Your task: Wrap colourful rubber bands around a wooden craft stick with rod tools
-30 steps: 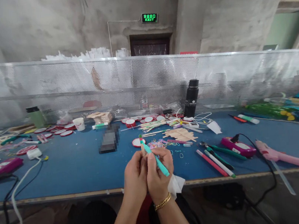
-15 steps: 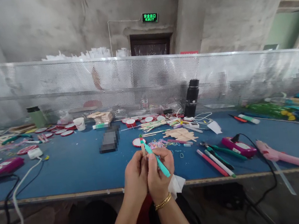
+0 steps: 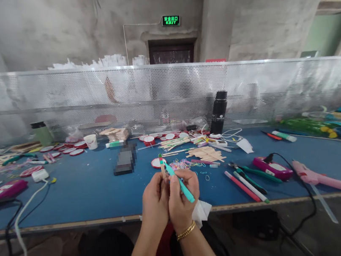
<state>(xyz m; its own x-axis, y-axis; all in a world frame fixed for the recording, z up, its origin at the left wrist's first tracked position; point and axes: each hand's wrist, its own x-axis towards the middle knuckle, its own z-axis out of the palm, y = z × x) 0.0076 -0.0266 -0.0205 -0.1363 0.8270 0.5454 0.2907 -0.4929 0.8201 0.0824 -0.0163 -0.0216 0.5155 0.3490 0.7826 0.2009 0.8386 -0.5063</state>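
Close together over the table's front edge, both my hands are closed. My left hand pinches a wooden craft stick upright; its top end carries green, red and turquoise bands of colour. My right hand grips a turquoise marker pen slantwise, its tip close to the stick's coloured end. Whether the tip touches the wood I cannot tell. Behind the stick lies a small white drum with a red rim, partly covered by it. A heap of small coloured rubber bands lies just beyond my right hand.
Loose craft sticks lie beyond the bands. To the right are a red marker, green-handled pliers, a purple device and a pink glue gun with a cord. A phone lies left; a black bottle stands behind.
The marker's tip has shifted slightly down and right, away from the stick's top. A turquoise band now shows below the red one. My left hand has stayed in place.
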